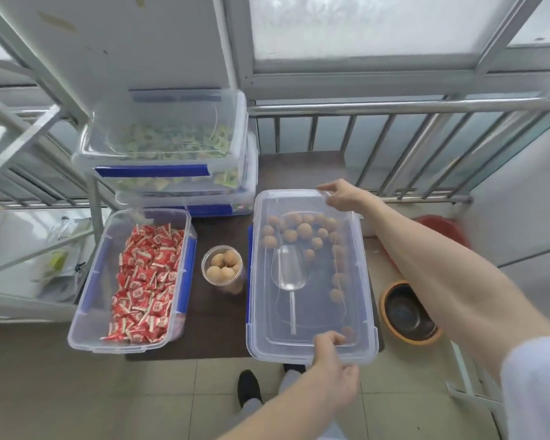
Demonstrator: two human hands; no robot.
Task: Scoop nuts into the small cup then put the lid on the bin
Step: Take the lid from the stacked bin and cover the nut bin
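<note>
Hands, two, grasp one lid (311, 274): left grip (334, 360) near, right grip (343, 195) far; cup (223, 269) holds perhaps four nuts.

Illumination was bright, diffuse daylight from the frosted window (362, 23) at top. Shadows were soft and weak. Wide-angle distortion bowed the railing (394, 106) and the frame edges. Slight blur softened the left shelving (19, 147); the clear lid (311, 312) showed mild glare.

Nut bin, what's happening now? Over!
Left hand on lid's near edge, right hand on far edge. Lid sits on nut bin. Cup filled. Nothing blocking.
</note>
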